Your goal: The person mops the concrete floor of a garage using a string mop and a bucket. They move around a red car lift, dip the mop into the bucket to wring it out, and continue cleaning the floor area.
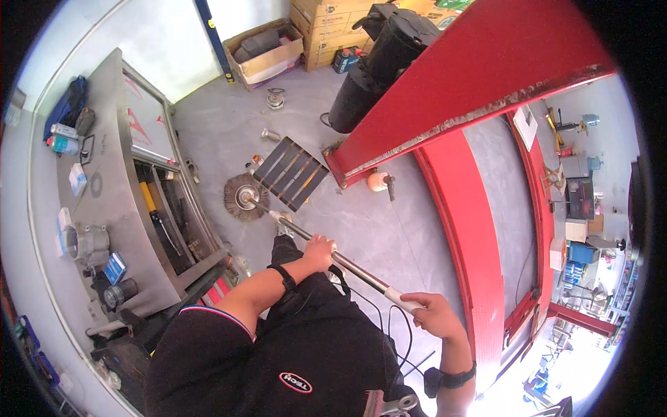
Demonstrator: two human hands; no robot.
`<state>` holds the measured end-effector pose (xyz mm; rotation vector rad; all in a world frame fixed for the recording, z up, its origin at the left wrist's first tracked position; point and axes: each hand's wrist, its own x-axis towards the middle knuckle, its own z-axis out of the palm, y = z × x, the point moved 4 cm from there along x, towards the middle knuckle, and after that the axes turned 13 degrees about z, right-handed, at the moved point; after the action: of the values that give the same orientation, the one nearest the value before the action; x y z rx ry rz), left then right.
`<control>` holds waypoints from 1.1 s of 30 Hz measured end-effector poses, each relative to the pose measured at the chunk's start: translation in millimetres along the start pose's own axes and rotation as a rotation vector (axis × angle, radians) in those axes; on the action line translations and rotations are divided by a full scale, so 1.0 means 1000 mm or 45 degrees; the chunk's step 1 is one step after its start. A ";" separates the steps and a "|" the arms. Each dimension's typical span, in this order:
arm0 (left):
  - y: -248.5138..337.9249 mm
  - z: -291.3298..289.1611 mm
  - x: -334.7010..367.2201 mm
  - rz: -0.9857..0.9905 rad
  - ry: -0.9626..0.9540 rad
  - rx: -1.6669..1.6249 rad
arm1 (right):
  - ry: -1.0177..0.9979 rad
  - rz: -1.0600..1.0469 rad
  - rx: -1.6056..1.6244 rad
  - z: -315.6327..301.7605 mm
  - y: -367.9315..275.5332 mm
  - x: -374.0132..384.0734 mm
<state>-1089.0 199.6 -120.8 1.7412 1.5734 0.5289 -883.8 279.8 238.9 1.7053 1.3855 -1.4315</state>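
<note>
A long-handled mop lies slantwise in front of my body, its metal pole point(368, 278) running from the lower right up to a round, grey-brown mop head point(233, 201) on the floor. My left hand point(319, 254) is wrapped around the middle of the pole. Farther down, my right hand point(435, 315) grips the white end of the handle point(401, 299). Just right of the mop head, and close to it, is a black slatted rack point(292, 174) on the floor. My shoe shows partly beneath the pole.
At left stands a metal cabinet point(114, 181) with cans and parts on top. Red lift post point(445, 90) and red ramps point(462, 229) occupy the right. Black canisters point(358, 94), an open cardboard box point(267, 59), small metal parts point(275, 99) and an orange-white bottle point(377, 181) stand on the floor.
</note>
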 end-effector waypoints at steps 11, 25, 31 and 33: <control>0.004 -0.058 0.030 0.030 0.233 0.079 | 0.149 -0.214 0.010 -0.015 -0.035 0.005; -0.082 -0.125 0.022 0.047 0.347 0.064 | 0.061 -0.348 -0.190 0.029 -0.113 0.051; -0.067 -0.094 -0.004 -0.190 0.157 0.071 | -0.153 -0.240 -0.204 0.023 -0.079 0.048; -0.047 -0.073 -0.005 -0.212 0.091 0.075 | -0.146 -0.288 -0.292 0.011 -0.056 0.045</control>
<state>-1173.6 211.9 -106.7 1.6316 1.7821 0.4707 -943.2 306.3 205.5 1.3377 1.6493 -1.4010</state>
